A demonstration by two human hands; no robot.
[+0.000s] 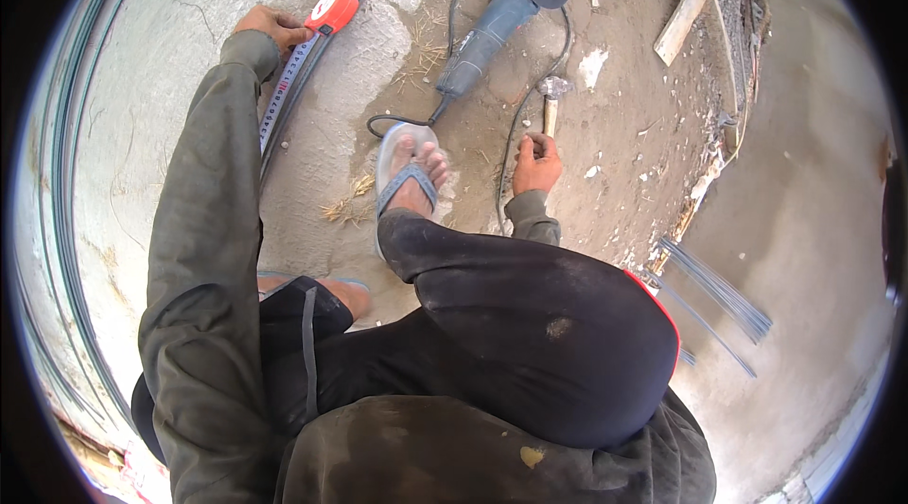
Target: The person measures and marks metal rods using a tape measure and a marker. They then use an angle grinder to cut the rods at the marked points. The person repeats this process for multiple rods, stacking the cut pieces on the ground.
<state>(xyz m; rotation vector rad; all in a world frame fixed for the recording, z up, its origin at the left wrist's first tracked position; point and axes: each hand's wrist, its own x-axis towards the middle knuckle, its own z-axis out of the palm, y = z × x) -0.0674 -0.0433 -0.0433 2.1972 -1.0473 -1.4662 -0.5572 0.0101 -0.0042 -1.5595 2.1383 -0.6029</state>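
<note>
My left hand (pixel 272 28) is closed at the mouth of a red-orange tape measure (pixel 333 12) with a round white label. Its pale blade (pixel 281 93) is drawn out and runs toward me along a dark metal rod (pixel 312 69). My right hand (pixel 537 165) is over the ground to the right of my foot, thumb and fingers drawn together; what lies between them is hidden. Just beyond those fingertips a hammer (pixel 551 109) with a light wooden handle and grey head is partly visible, its handle end covered by the hand.
A blue-grey angle grinder (pixel 492 36) with a dark disc lies ahead, its black cord looping beside my sandalled foot (pixel 413 168). Long rods (pixel 64 154) curve along the left. Wooden boards (pixel 690 8) lie far right; a bundle of thin rods (pixel 724 291) rests at the right.
</note>
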